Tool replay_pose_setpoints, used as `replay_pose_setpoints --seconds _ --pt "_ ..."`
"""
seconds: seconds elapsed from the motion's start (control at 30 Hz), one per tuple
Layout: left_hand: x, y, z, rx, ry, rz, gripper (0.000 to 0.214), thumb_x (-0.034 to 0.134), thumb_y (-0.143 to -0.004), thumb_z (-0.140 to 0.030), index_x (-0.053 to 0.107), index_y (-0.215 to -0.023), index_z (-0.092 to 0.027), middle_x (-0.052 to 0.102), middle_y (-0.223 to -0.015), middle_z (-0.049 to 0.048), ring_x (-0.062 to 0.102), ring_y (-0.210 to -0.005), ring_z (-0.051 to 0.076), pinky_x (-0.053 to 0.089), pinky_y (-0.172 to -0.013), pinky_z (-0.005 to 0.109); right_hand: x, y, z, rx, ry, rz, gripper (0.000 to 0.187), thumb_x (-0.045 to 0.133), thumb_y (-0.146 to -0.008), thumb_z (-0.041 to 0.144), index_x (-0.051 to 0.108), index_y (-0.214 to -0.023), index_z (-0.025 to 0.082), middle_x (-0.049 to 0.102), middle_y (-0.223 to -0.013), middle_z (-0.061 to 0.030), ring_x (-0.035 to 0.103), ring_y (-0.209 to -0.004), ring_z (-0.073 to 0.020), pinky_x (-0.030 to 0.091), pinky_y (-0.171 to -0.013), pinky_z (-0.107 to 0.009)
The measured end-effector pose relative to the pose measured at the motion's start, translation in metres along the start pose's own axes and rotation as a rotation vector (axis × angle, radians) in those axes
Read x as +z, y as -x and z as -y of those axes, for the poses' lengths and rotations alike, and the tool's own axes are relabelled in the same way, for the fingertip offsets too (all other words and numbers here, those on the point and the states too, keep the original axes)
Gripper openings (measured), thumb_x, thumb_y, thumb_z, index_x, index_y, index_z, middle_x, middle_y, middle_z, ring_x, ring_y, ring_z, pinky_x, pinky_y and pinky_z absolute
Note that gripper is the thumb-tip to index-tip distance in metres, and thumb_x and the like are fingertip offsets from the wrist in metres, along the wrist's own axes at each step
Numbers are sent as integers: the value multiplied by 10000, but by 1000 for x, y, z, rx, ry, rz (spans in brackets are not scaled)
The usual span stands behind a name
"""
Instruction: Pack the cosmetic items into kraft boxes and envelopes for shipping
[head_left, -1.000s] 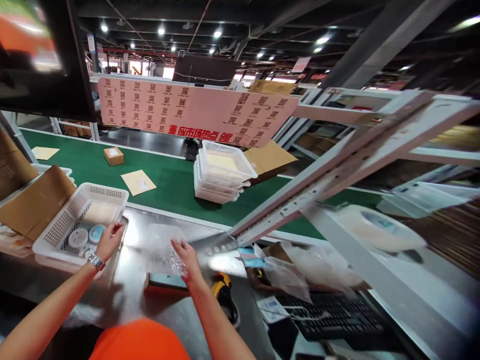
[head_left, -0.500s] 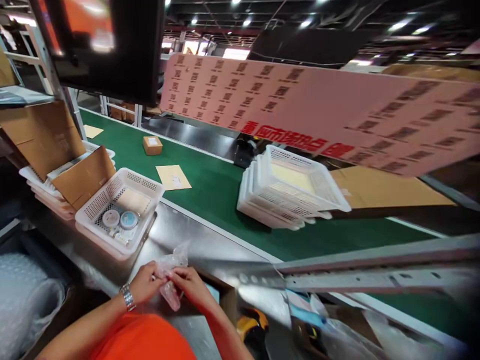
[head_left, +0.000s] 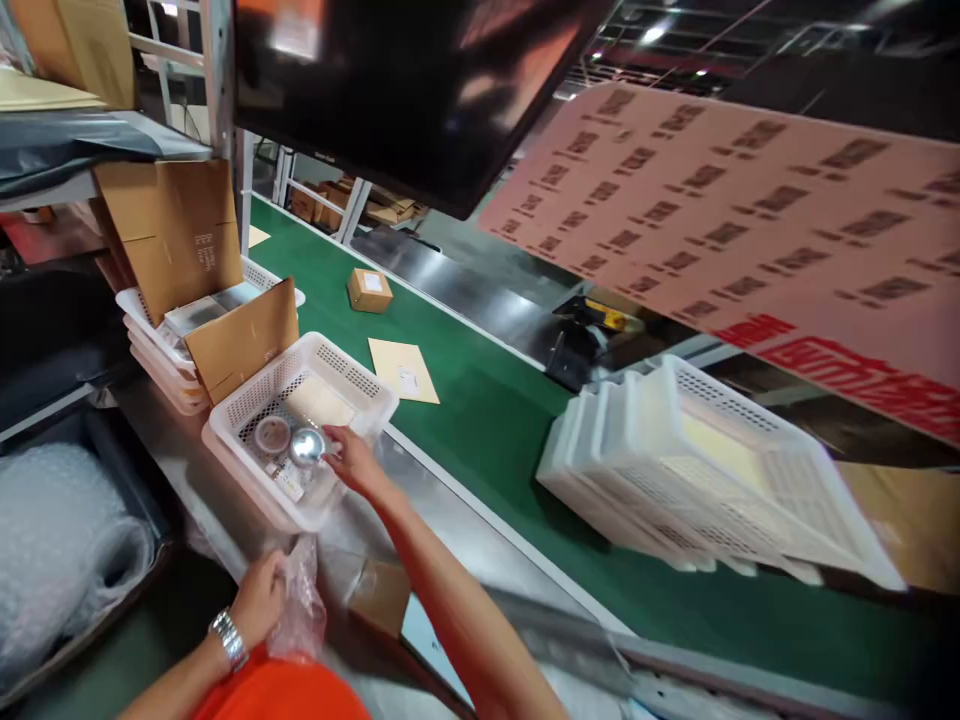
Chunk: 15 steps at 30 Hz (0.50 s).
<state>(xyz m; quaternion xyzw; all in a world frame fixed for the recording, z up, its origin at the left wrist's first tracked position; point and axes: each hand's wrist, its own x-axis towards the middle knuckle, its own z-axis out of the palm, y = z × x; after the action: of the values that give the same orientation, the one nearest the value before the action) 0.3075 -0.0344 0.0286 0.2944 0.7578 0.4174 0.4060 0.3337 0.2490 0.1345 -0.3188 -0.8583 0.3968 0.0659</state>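
My left hand (head_left: 260,598), with a metal watch on its wrist, is closed on a crumpled clear plastic bag (head_left: 301,608) low at the steel bench's front edge. My right hand (head_left: 352,462) reaches into a white perforated basket (head_left: 366,395) and its fingertips touch a small round shiny tin (head_left: 307,446). A second round tin (head_left: 271,434) and some flat packets lie beside it in the basket. Whether the right fingers grip the tin is unclear.
A green conveyor (head_left: 487,420) carries a small carton (head_left: 370,289), a tan envelope (head_left: 405,369) and a stack of white baskets (head_left: 705,470). Flat cardboard (head_left: 244,335) and more baskets stand at left, bubble wrap (head_left: 60,540) in a bin below. A pink code sheet (head_left: 750,210) hangs overhead.
Both hands held the plastic bag before; now the right hand has left it and reached into the basket, while the left keeps the bag. My view swung left.
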Motion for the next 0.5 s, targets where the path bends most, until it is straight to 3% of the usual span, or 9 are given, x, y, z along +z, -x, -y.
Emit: replay_pose_setpoints --seconds 0.03,0.1,0.23,0.33,0.4,0.5 --pt "0 1 2 -14 10 -4 20 563 -792 -249 543 -796 -250 683 -832 39 646 -848 244 498 -859 375 10 -21 2 11 109 44 643 784 -729 99 725 -1364 181 707 -1414 -169 648 -1260 -328 496 -1063 -404" --pt "-2 3 7 -38 47 -10 149 594 -777 -256 611 -924 -252 746 -949 67 692 -935 269 520 -910 387 26 -50 2 45 223 138 766 870 -591 65 740 -1338 175 707 -1414 -186 634 -1289 -367 484 -1061 -391" --pt "-13 7 16 -70 87 -22 293 669 -788 -370 681 -1066 -279 799 -1071 85 727 -1051 306 537 -965 394 31 -73 -9 92 256 231 671 975 -370 91 813 -1015 173 793 -1167 -149 704 -1069 -351 508 -912 -359" --pt "-26 8 22 -59 97 -17 291 646 -823 -444 728 -1048 -278 816 -1039 80 746 -1002 305 551 -924 385 19 -80 -16 122 235 220 479 951 -463 147 783 -912 159 806 -1024 -118 710 -941 -297 501 -832 -342" --pt "-35 6 21 -31 88 -5 278 601 -858 -442 757 -1014 -272 817 -1004 82 752 -961 300 553 -898 385 17 -85 -14 131 180 203 408 906 -621 250 773 -993 149 809 -981 -97 711 -882 -264 506 -782 -332" --pt "-45 -1 15 37 34 31 301 530 -915 -430 789 -922 -276 794 -909 90 739 -894 298 547 -856 404 35 -93 -1 121 89 195 405 829 -789 405 760 -1096 150 813 -961 -75 709 -863 -238 519 -742 -320"
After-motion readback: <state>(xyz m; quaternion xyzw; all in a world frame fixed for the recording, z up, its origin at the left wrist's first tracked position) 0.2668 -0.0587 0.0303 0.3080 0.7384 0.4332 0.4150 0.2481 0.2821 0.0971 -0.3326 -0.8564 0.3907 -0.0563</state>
